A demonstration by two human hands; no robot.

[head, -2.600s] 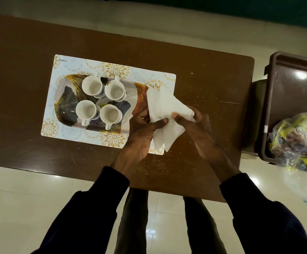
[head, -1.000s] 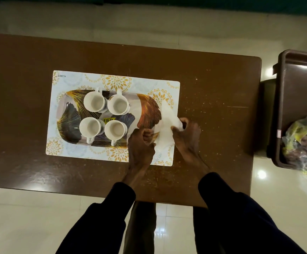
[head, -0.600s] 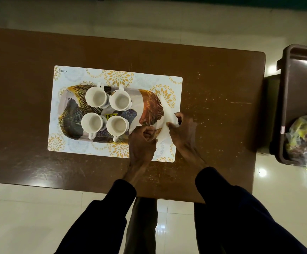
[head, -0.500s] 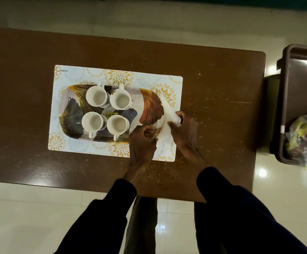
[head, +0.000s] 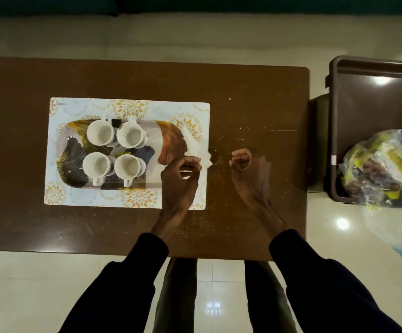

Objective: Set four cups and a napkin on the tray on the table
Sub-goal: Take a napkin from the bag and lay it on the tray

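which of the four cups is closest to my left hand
The near right cup, the one at the tray's front edge nearest the left hand. The other three sit further left or further back.

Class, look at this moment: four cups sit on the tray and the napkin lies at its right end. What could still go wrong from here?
1. The white paper napkin lies at the right end of the leaf-patterned tray, seemingly partly off it; it may slide off.
2. The left hand is curled close beside it and could drag it away.
3. The four white cups stand tightly clustered; a nudge could knock them together.
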